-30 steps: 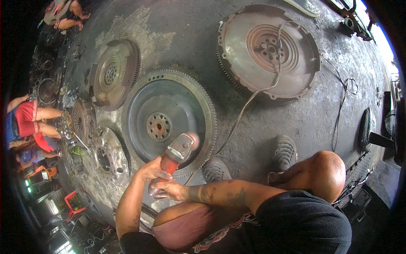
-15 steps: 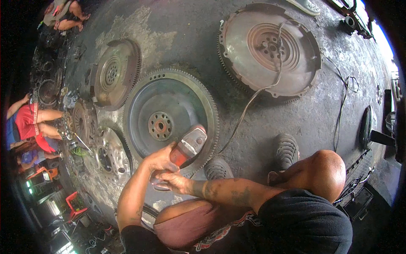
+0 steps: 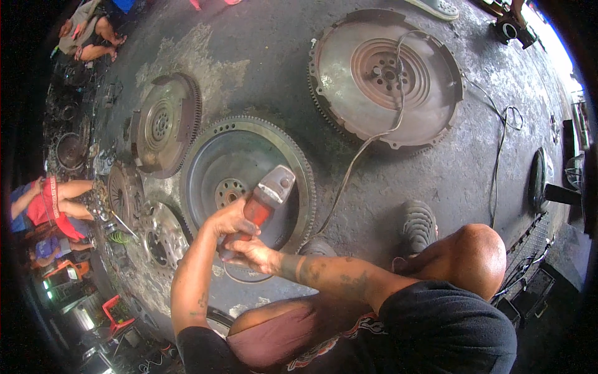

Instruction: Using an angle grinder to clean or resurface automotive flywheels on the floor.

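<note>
Red, grey-metal-headed, elongated power tool, held two-handed.
Left hand wraps its middle, right hand its rear; round, toothed grey metal disc lies below grip. Judged heavy, rigid; best held exactly there.

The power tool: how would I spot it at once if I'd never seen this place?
On the floor, find the big toothed wheel nearest the person. Over it, the left hand and right hand hold the power tool. Its red body and silvery head set it apart from the dull wheels around it.
</note>
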A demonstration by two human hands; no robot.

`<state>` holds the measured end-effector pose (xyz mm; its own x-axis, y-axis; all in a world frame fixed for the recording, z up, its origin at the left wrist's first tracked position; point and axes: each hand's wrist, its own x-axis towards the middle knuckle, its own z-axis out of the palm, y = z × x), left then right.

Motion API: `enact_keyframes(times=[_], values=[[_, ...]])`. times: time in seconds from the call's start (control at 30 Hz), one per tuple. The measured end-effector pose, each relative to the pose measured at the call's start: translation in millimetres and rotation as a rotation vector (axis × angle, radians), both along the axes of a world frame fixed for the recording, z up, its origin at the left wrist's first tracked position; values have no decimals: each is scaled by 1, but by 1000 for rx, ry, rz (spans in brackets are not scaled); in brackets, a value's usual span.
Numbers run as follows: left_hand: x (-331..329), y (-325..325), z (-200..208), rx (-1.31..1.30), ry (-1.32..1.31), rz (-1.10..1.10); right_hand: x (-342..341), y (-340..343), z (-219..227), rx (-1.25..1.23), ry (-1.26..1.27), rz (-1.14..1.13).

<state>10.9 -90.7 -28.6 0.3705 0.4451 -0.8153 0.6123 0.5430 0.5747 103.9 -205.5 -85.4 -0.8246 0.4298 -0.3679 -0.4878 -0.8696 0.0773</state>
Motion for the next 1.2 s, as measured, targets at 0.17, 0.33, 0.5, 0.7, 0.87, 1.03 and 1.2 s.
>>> enact_keyframes(times=[0.17, 0.33, 0.5, 0.7, 0.87, 1.03, 1.2], values=[[-17, -37, -15, -116, -48, 43, -6, -37, -2, -33, -10, 29], [-5, -30, -8, -46, -41, 80, -6, -27, -8, -53, -51, 37], [-10, 3, -12, 43, -24, 73, 1, 10, -2, -11, -42, -1], [-7, 31, -1, -3, -36, 259, 1, 45, -3, 63, -93, 39], [-17, 34, -8, -27, -126, 361, 0, 54, -8, 80, -81, 89], [-18, 36, -9, 74, -77, 369, -3, 60, -7, 94, -98, 65], [-36, 46, -4, 39, -124, 599, -3, 89, 1, 153, -182, 171]])
